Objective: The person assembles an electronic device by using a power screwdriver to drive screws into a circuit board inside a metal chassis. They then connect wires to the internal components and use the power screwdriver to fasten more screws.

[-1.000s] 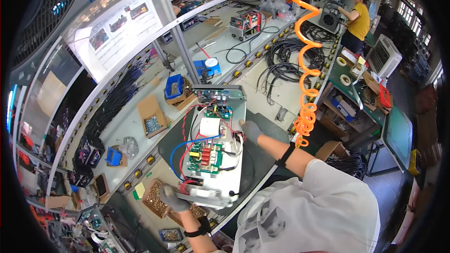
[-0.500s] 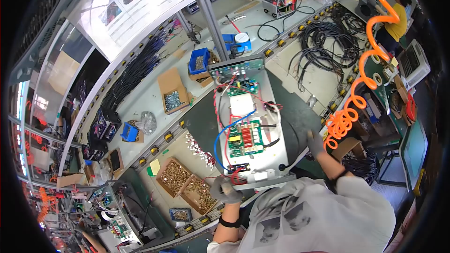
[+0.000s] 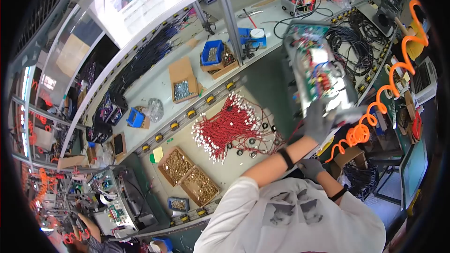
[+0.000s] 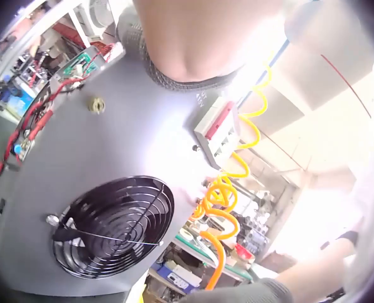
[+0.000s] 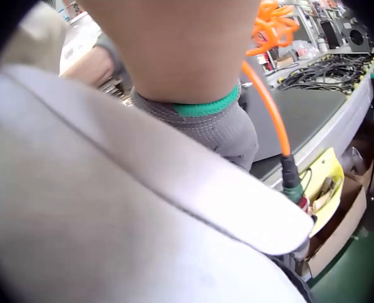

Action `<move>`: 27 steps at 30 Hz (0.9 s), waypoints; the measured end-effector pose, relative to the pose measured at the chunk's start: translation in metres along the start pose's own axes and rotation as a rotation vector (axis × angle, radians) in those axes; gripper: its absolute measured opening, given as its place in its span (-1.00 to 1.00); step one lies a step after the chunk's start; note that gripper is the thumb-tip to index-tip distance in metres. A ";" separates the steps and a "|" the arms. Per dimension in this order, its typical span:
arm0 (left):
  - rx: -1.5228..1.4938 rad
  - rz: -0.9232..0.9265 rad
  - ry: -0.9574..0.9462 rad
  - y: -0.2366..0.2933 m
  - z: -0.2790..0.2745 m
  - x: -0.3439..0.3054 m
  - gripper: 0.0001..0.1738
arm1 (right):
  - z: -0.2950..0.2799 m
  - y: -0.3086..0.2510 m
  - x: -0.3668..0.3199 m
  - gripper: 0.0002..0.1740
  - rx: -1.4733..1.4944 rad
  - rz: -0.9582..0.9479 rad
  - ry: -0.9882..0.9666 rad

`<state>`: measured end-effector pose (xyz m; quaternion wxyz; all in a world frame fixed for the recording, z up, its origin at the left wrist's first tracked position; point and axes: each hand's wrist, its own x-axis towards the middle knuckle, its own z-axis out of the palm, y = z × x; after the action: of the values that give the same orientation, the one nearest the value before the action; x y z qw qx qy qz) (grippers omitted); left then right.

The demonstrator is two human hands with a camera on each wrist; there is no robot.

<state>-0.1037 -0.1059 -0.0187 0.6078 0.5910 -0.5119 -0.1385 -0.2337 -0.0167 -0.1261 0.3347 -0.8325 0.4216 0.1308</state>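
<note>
An open metal machine chassis with circuit boards lies on the dark mat at the right of the bench, blurred in the head view. My gloved left hand grips its near end panel, the fingers reaching over the edge. In the left wrist view the grey panel bears a round black fan grille and a red-and-white rocker switch; the fingertips are hidden. Close to my body, at the bench edge, is my gloved right hand. In the right wrist view the shirt covers its fingers.
A coiled orange air hose hangs at the right, its coupling near the bench edge. Red wires with white ends lie in a heap at mid-bench. Cardboard trays of brass parts stand left of them. Black cables lie beyond the chassis.
The chassis has moved right and away from the body, and turned, uncovering the red wires. The left hand has gone right with it. The right hand went from its side to the bench edge.
</note>
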 end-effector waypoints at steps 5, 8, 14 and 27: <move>0.207 -0.074 -0.359 -0.003 -0.023 -0.012 -0.41 | -0.021 -0.025 0.012 -0.67 -0.050 -0.122 -0.041; 0.415 -0.203 -0.296 -0.091 -0.072 -0.080 -0.26 | -0.029 -0.032 0.015 -0.64 -0.094 -0.110 -0.143; 0.639 -0.974 -0.050 -0.162 -0.299 -0.243 -0.32 | -0.017 -0.052 0.037 -0.68 -0.230 -0.296 -0.219; 0.474 -1.413 1.107 -0.017 -0.300 -0.443 -0.48 | 0.048 -0.171 0.109 -0.69 -0.389 -0.771 -0.458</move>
<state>-0.0543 0.4054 -0.1697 0.4034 0.8564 0.3152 -0.0665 -0.0296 0.0203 -0.1397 0.2809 -0.9250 -0.0339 0.2534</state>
